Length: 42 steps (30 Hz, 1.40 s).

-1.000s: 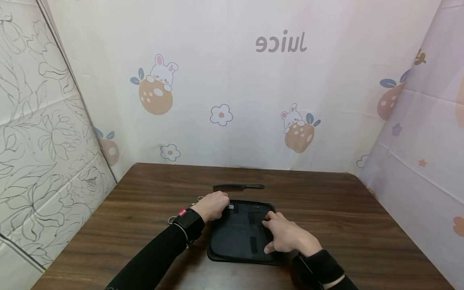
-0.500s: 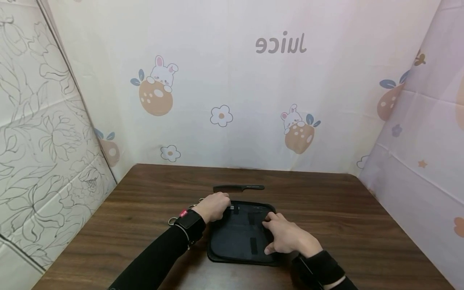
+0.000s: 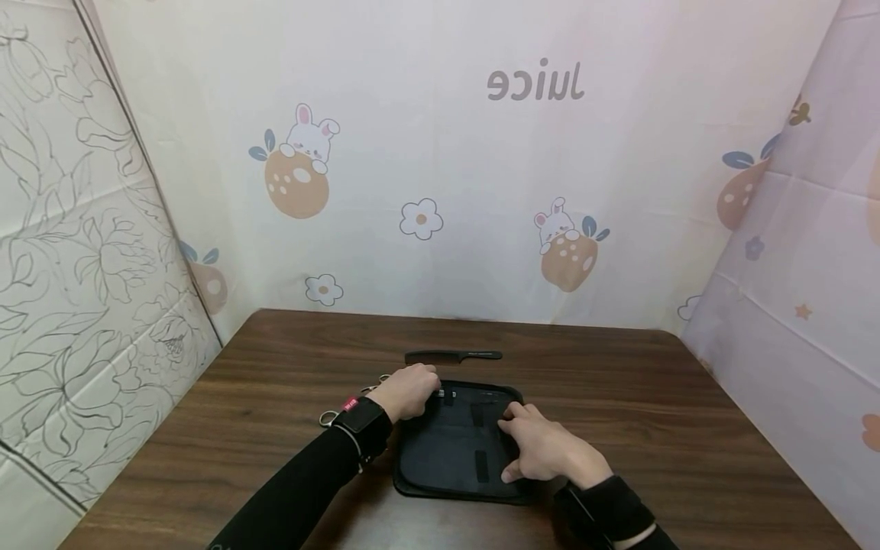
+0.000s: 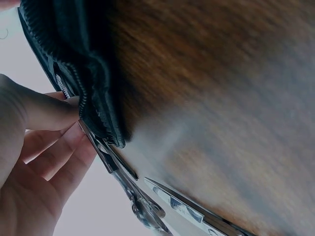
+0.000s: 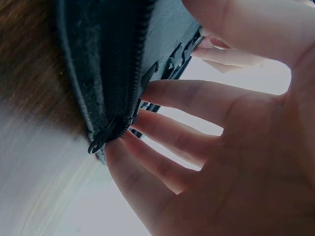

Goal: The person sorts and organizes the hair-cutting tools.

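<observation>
A black zippered case (image 3: 447, 458) lies unfolded on the wooden table, with dark elastic loops on its inner panel. At its far left corner my left hand (image 3: 409, 391) pinches a slim thing with a silver ridged end (image 4: 61, 84); most of it is hidden by the fingers, so I cannot tell its kind. The silver end points right, toward a loop (image 3: 450, 398). My right hand (image 3: 546, 443) rests its spread fingertips and thumb on the case's right edge, beside the zipper pull (image 5: 101, 137). Scissors (image 3: 328, 418) lie left of the case, partly behind the left wrist.
A black comb (image 3: 454, 355) lies beyond the case. Near the left hand are metal scissors (image 4: 182, 206) with a printed blade. The brown wooden table (image 3: 619, 397) reaches back to a patterned cloth wall (image 3: 481, 252), with more cloth at both sides.
My left hand has shifted slightly right, and the silver end has slid right to the loop, now showing on both sides of it. My right hand stays in place.
</observation>
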Each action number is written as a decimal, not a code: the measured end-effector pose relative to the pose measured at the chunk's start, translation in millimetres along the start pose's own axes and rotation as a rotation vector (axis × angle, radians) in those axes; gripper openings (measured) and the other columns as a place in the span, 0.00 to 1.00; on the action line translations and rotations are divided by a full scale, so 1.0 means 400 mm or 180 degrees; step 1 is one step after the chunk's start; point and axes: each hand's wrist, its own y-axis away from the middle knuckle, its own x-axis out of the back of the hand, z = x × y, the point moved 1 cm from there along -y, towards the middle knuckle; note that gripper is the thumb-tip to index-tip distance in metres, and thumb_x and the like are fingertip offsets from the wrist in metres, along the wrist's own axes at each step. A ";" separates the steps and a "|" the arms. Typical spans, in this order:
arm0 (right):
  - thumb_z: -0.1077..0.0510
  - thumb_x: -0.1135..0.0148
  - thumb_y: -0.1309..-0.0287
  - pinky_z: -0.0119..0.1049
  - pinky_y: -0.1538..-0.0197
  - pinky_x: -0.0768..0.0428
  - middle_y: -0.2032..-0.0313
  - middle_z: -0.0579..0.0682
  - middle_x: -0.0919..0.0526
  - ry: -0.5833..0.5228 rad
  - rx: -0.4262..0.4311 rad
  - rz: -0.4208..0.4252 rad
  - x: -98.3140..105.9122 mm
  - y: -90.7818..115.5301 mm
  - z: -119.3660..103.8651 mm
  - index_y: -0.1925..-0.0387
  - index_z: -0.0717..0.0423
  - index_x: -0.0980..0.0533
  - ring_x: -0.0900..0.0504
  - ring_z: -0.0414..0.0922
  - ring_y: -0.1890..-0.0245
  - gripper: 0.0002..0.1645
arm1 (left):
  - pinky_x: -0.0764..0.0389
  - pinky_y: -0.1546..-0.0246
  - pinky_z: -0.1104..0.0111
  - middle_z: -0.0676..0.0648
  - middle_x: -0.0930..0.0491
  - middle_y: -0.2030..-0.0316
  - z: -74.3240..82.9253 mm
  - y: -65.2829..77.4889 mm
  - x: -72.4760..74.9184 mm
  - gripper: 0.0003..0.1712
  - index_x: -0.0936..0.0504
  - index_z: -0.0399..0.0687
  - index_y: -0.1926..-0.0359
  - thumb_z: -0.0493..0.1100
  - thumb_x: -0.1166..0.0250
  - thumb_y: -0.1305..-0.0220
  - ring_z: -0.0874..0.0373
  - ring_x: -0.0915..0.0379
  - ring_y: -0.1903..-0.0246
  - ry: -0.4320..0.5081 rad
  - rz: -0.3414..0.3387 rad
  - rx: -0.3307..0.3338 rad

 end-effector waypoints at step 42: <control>0.52 0.18 0.52 0.52 0.45 0.24 0.38 0.53 0.29 -0.0129 0.0002 -0.0021 0.005 0.007 -0.001 0.37 0.65 0.23 0.33 0.54 0.38 0.42 | 0.20 0.57 0.65 0.50 0.23 0.64 0.015 0.000 -0.004 0.11 0.11 0.48 0.57 0.30 0.30 0.38 0.53 0.23 0.58 0.0046 0.0100 -0.0079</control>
